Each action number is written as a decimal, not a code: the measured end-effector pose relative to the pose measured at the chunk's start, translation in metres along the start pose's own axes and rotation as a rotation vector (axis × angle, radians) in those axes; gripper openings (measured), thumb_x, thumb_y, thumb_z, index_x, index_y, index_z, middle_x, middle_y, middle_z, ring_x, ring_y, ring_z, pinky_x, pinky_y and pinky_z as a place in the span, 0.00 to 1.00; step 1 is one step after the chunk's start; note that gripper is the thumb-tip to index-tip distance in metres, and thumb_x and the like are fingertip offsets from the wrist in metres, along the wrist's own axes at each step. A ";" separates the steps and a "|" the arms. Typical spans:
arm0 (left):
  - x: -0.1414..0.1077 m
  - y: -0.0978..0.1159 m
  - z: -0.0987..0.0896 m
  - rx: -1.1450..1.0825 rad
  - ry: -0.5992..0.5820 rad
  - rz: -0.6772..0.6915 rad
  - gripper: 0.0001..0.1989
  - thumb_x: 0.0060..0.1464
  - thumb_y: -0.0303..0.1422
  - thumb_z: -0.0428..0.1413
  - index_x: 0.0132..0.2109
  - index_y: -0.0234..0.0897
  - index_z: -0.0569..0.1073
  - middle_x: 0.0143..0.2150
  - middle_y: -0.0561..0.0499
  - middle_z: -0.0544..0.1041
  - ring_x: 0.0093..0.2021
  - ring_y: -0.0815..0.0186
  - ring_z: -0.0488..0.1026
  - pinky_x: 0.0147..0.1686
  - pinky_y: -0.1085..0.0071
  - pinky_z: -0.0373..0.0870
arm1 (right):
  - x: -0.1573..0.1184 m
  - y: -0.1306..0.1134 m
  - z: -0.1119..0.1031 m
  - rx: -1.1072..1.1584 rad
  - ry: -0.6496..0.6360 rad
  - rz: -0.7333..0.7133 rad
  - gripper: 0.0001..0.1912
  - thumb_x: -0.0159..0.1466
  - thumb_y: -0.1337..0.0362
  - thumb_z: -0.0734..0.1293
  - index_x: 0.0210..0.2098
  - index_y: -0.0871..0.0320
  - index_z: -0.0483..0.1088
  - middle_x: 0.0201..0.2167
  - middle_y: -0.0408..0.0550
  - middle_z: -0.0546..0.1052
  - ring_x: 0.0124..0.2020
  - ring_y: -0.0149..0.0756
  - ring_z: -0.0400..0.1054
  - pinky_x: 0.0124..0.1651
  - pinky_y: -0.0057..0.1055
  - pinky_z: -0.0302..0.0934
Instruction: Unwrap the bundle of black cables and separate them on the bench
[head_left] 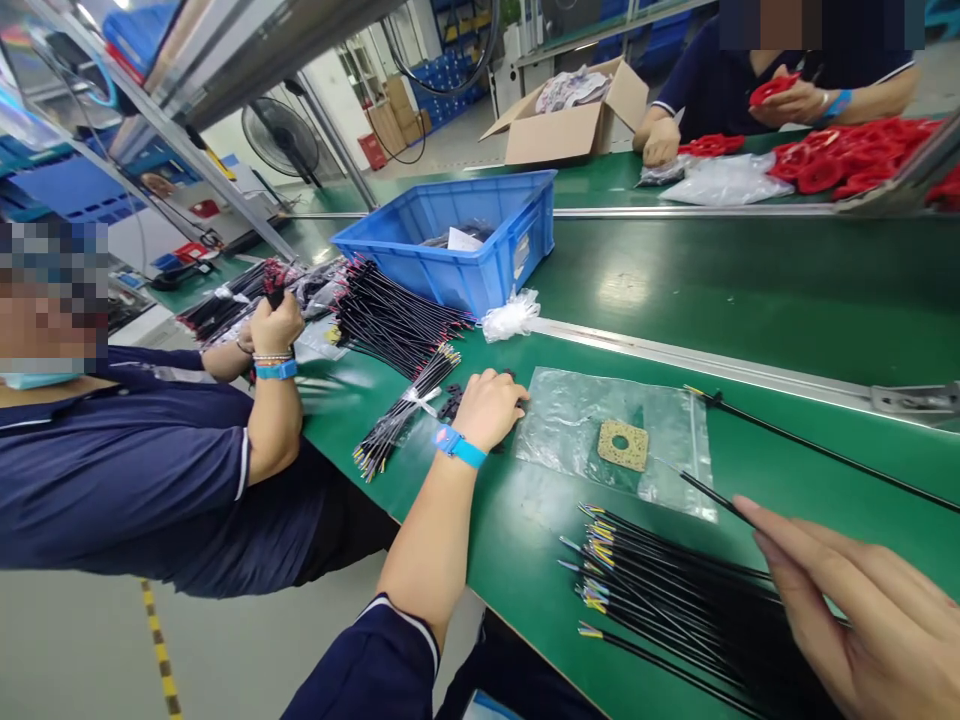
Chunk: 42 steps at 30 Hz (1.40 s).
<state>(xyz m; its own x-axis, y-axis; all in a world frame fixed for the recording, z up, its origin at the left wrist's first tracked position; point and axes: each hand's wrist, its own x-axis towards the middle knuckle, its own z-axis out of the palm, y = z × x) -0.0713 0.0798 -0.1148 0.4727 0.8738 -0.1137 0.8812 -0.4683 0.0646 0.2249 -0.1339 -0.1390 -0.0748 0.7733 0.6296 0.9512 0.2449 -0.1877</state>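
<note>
- Head view: right hand (862, 620) grip open, beside bundle of black wires (675, 600); light, flexible, best held mid-length.
- Left hand (487, 408) cupped over small black parts (451, 403) on green desk (525, 540); grip unclear.

Blue plastic crate (442, 250), green workbench (510, 530), black cables (675, 610) with yellow tips, blue wristband (459, 447)

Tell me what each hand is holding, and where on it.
The left hand is cupped over small black pieces, so any hold is hidden. The right hand reaches a thin black cable at its end; grip unclear.
</note>
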 end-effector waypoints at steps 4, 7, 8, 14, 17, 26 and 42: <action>-0.001 0.004 0.000 0.018 0.055 -0.023 0.06 0.64 0.31 0.62 0.46 0.42 0.83 0.49 0.45 0.79 0.54 0.53 0.70 0.52 0.59 0.65 | 0.012 -0.017 -0.014 -0.056 0.034 -0.092 0.31 0.74 0.66 0.66 0.73 0.43 0.60 0.41 0.41 0.82 0.32 0.36 0.76 0.37 0.36 0.64; -0.002 0.008 -0.003 -0.028 0.173 -0.048 0.07 0.66 0.32 0.60 0.48 0.42 0.81 0.51 0.46 0.78 0.54 0.54 0.71 0.53 0.59 0.67 | 0.016 -0.020 -0.020 0.009 0.045 -0.073 0.30 0.75 0.63 0.64 0.74 0.38 0.58 0.39 0.41 0.82 0.30 0.37 0.76 0.38 0.37 0.65; -0.002 0.010 -0.004 -0.058 0.200 -0.052 0.06 0.67 0.32 0.59 0.48 0.42 0.81 0.50 0.46 0.78 0.54 0.55 0.72 0.53 0.60 0.68 | 0.016 -0.019 -0.022 0.021 0.054 -0.078 0.30 0.75 0.63 0.64 0.74 0.38 0.58 0.39 0.41 0.82 0.29 0.37 0.75 0.39 0.38 0.65; -0.006 0.020 -0.008 -0.323 0.186 -0.024 0.06 0.67 0.26 0.54 0.42 0.39 0.76 0.47 0.47 0.77 0.46 0.61 0.77 0.51 0.64 0.72 | 0.007 -0.010 -0.024 0.027 0.053 -0.151 0.30 0.74 0.66 0.64 0.74 0.45 0.59 0.40 0.44 0.82 0.32 0.36 0.75 0.42 0.34 0.65; -0.007 0.026 -0.006 -0.748 0.138 0.075 0.05 0.68 0.28 0.53 0.42 0.39 0.72 0.44 0.49 0.77 0.43 0.63 0.79 0.45 0.67 0.74 | 0.005 -0.008 -0.023 0.004 0.018 -0.172 0.30 0.76 0.65 0.61 0.75 0.47 0.57 0.40 0.44 0.81 0.31 0.34 0.75 0.41 0.32 0.64; -0.010 0.072 0.016 -1.930 -0.190 0.104 0.24 0.46 0.43 0.75 0.43 0.32 0.77 0.35 0.50 0.78 0.30 0.73 0.76 0.30 0.78 0.69 | 0.015 -0.014 -0.022 -0.092 0.035 -0.227 0.28 0.79 0.67 0.56 0.76 0.54 0.54 0.37 0.45 0.80 0.28 0.30 0.74 0.35 0.29 0.62; -0.033 0.099 0.015 -2.285 -0.492 0.005 0.24 0.38 0.32 0.79 0.42 0.34 0.81 0.36 0.53 0.80 0.36 0.68 0.83 0.32 0.82 0.77 | 0.009 -0.026 -0.019 -0.033 0.056 -0.170 0.32 0.74 0.77 0.60 0.75 0.55 0.57 0.41 0.50 0.78 0.34 0.35 0.68 0.38 0.33 0.56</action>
<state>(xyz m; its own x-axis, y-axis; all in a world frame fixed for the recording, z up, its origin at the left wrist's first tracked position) 0.0003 0.0023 -0.1191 0.7461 0.6251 -0.2294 -0.3837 0.6852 0.6191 0.2051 -0.1439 -0.1140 -0.2190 0.6883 0.6916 0.9359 0.3486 -0.0507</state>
